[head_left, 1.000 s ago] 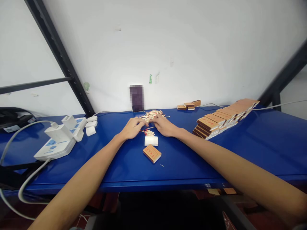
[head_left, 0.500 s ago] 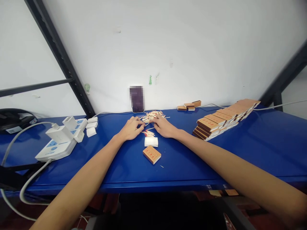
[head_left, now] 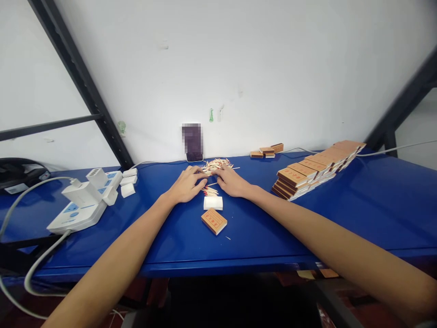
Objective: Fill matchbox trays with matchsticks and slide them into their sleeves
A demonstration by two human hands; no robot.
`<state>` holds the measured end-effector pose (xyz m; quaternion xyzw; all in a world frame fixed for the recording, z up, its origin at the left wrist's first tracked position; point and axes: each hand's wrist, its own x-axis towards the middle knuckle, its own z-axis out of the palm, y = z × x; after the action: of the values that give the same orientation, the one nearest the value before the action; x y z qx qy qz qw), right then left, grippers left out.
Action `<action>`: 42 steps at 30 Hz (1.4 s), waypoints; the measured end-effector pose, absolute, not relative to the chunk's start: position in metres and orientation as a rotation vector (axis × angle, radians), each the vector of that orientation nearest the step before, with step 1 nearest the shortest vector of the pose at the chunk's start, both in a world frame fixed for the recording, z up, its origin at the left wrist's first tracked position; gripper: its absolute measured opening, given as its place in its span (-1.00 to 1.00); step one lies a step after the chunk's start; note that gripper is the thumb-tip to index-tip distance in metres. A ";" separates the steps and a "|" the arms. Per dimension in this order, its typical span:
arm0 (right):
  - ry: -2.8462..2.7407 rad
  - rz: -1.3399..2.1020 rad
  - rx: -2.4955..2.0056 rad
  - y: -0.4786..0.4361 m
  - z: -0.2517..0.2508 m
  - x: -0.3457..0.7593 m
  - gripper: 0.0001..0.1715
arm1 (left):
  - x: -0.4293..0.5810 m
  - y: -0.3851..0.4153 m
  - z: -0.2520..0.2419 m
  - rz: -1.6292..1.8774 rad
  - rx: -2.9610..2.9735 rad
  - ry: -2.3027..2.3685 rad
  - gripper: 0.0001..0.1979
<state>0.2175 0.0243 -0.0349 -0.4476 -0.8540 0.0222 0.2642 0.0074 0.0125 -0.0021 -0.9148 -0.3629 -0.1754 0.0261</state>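
A loose heap of matches [head_left: 218, 165] lies near the wall. My left hand [head_left: 187, 183] rests at its left front edge, fingers curled towards the matches; what its fingertips touch is too small to tell. From the right, my right hand [head_left: 232, 181] reaches to the heap's front, its fingertips close to those of my left hand. Between and just below the hands is a small bunch of red-tipped matches [head_left: 210, 192]. In front of that bunch sits a white matchbox tray [head_left: 213, 203], and nearer me an orange-brown matchbox [head_left: 214, 221] lies at an angle.
Stacked matchboxes [head_left: 307, 171] fill the right side. A few more matchboxes [head_left: 266, 150] lie by the wall. A phone [head_left: 193, 142] leans on the wall. At left are a power strip [head_left: 77, 214] with cables and white trays [head_left: 128, 182].
The whole view has shifted slightly. Both hands stay at the front of the match heap, with only small finger movements.
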 end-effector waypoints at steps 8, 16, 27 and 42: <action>-2.315 0.063 -1.195 0.025 -0.036 0.218 -0.60 | 0.007 0.013 -0.002 -0.499 -2.861 -1.184 -0.58; -2.312 0.031 -1.241 0.019 -0.031 0.216 -0.62 | 0.008 0.012 0.002 -0.533 -2.923 -1.096 -0.58; -2.349 -0.078 -1.443 -0.006 -0.011 0.216 -0.62 | 0.000 0.008 0.010 -0.398 -2.868 -1.025 -0.59; -2.561 -0.171 -1.272 -0.025 -0.003 0.226 -0.63 | -0.002 0.002 0.010 -0.432 -2.795 -1.045 -0.63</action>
<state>0.2258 -0.0252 -0.0034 -0.4398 -0.8854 -0.0591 0.1382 -0.0022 0.0023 0.0103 -0.9251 -0.3459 -0.1430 0.0631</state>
